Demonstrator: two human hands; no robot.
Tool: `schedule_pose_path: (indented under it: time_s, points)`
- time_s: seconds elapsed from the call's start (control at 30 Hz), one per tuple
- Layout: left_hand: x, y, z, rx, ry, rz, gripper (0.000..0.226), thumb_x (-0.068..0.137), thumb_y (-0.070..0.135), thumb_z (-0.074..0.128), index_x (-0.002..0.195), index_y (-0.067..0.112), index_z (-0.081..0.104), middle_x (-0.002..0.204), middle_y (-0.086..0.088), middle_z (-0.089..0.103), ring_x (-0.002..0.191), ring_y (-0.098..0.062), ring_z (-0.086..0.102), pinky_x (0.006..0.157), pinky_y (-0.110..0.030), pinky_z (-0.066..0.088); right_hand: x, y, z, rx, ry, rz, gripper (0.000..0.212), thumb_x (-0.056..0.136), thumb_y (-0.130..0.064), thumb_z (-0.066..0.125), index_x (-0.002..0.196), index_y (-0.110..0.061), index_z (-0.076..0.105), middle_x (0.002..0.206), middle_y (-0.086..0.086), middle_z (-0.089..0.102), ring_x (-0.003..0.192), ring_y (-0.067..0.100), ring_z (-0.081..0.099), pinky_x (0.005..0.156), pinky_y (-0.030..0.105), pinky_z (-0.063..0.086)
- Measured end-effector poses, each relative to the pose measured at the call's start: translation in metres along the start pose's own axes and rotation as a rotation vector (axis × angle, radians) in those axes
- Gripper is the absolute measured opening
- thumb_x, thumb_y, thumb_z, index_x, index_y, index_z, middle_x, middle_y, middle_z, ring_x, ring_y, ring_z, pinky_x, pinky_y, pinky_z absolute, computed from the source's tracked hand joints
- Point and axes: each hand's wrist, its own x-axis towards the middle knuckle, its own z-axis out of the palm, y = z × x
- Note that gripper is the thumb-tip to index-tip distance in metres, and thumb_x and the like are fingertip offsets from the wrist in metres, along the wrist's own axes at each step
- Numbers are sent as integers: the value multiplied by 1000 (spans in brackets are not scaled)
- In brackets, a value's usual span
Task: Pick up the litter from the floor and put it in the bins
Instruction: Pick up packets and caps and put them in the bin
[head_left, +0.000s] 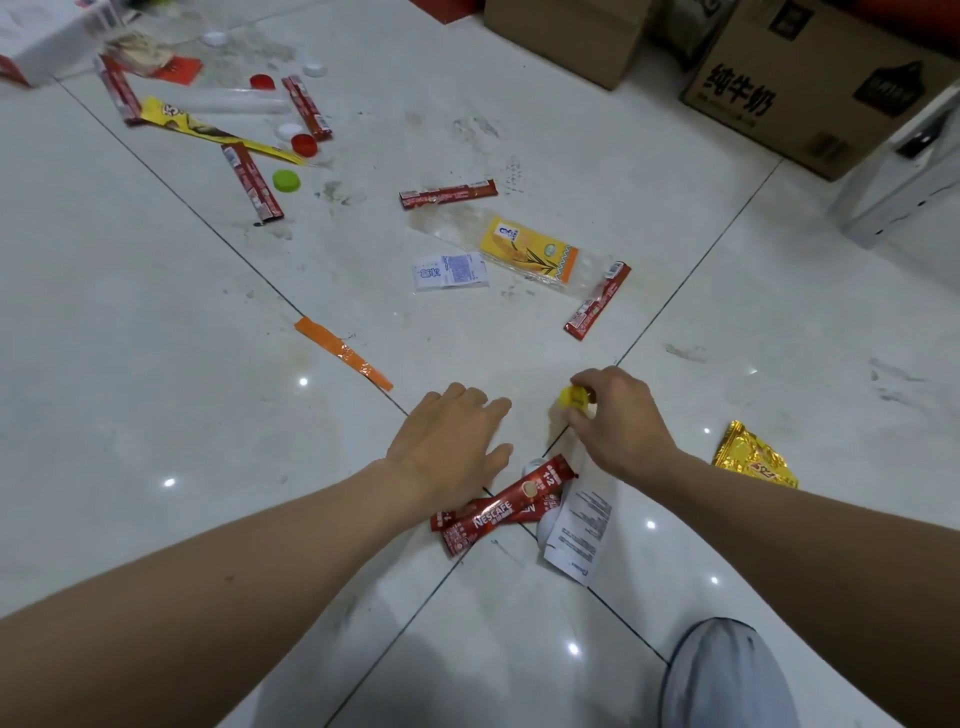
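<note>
Far L, up top: white box (39, 39) at the frame edge, and a cluster of litter on the tile floor (156, 312) beside it. You've got red sachets there, 1 by the box (118, 91), 1 further R (306, 107), 1 lower down (252, 181), plus a long yellow wrapper (208, 130) lying across them. Caps are scattered thru it: 2 red (262, 81) (304, 144), 1 green (286, 181), a few white.

Moving R, an orange strip (343, 353) lies flat along a grout line. Past it, mid-floor: another red sachet (448, 194), a small white printed slip (451, 270), a clear bag w/ a yellow label (527, 252), and 1 more red sachet (597, 301) touching that bag's R end.

Your L hand (449, 447) is spread, palm down, fingers loose, gripping nothing, low over the floor. Just below its thumb side sits a pile: 2 or so Nescafe sachets (511, 506) overlapping, a white paper leaflet (582, 525) against them, something round and white under it, can't tell what.

Your R hand (618, 421) is pinched closed on a yellow cap (574, 399), thumb and fingertips around it, close above the floor; can't tell if it's touching.

R of that wrist, a crumpled gold wrapper (756, 457) lies on the tile. Top R: cardboard boxes (810, 88) against the wall. Bottom R: your knee (727, 675) in pale fabric.
</note>
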Motion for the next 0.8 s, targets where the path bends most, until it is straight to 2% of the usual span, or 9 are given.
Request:
schedule_pose_path:
  time_s: [0.17,0.33,0.5,0.6,0.7,0.8]
  points:
    - [-10,20,18,-242,-81,14,55,94,45,52,142,22,40,120,-5,53,115,-22,45,94,-34,41,-1,2,0,43,53,4,38,90,-23,64,124,-8,61,115,13,60,99,25,58,86,34,49]
    - [-11,24,31,-303,-147,49,39,88,34,64,123,23,52,103,-3,56,98,-20,50,83,-36,45,-3,2,4,65,73,-26,37,89,-20,64,124,-6,61,118,13,59,99,24,58,86,33,51]
    - [-10,25,31,-396,-137,17,39,89,20,64,126,27,53,110,0,63,98,-18,57,85,-35,49,1,3,1,82,81,-42,35,88,-17,65,121,-5,63,116,14,61,99,26,59,88,37,51]
    - [-10,20,26,-431,-102,-47,42,90,14,61,129,27,53,111,-1,62,102,-19,57,89,-36,48,4,2,-1,75,75,-44,36,88,-18,64,123,-6,62,118,13,61,101,25,59,89,34,50]
    - [-10,14,22,-521,-50,-104,41,89,8,61,125,28,55,103,-2,63,94,-20,59,84,-36,50,6,-3,-4,81,82,-55,38,90,-19,64,126,-8,61,123,12,60,106,25,59,93,35,50]
    - [-11,8,11,-617,8,-192,49,90,4,60,132,28,51,107,-4,63,90,-18,64,81,-31,54,9,-13,-8,97,79,-87,37,89,-18,65,125,-8,62,124,11,62,107,24,61,95,35,50]
